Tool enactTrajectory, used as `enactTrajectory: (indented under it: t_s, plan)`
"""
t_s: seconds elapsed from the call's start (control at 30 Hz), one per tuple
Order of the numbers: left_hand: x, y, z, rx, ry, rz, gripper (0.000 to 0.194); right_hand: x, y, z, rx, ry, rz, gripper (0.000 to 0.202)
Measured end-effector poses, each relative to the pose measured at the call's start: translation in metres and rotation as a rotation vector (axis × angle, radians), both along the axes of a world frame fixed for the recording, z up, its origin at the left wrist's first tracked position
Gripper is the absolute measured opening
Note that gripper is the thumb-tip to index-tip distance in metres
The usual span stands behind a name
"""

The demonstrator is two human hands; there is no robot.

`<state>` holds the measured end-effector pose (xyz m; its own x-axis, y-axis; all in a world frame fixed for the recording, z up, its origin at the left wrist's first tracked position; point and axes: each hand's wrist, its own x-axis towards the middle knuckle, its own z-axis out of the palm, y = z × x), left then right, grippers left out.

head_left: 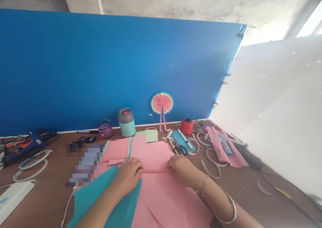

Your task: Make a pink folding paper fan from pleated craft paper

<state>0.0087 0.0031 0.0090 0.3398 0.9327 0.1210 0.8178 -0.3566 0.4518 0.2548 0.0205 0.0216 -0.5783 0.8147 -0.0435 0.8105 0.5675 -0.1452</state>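
A sheet of pink paper (157, 155) lies in the middle with a narrow folded band along its near edge. My left hand (129, 174) grips the left end of that band, its fingers curled and the thumb near the edge. At the band's right end my right hand (182, 169) closes on the paper with bent fingers; the fingertips are partly hidden. Beneath are more pink sheets (166, 201) and a teal sheet (100, 191), which lies under my left forearm. A pleated pink piece (117, 149) with a striped edge rests beyond my left hand.
Scissors (180, 149) and a white pen (184, 139) lie on a blue card. Behind stand a teal flask (127, 122), a purple pot (105, 129), a paper fan (162, 103) and a red container (186, 126). A glue gun (32, 144) and a phone (88, 164) are left.
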Motion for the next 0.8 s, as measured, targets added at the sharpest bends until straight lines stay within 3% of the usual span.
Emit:
enactTrajectory:
  t_s: [0.47,0.8]
  plan:
    - [0.004,0.007,-0.016,0.026,-0.004,0.116,0.016,-0.006,0.000,0.001,-0.009,-0.004,-0.128,0.020]
    - [0.006,0.006,-0.017,0.113,-0.010,0.058,0.018,-0.009,0.001,0.003,0.011,-0.007,-0.154,0.021]
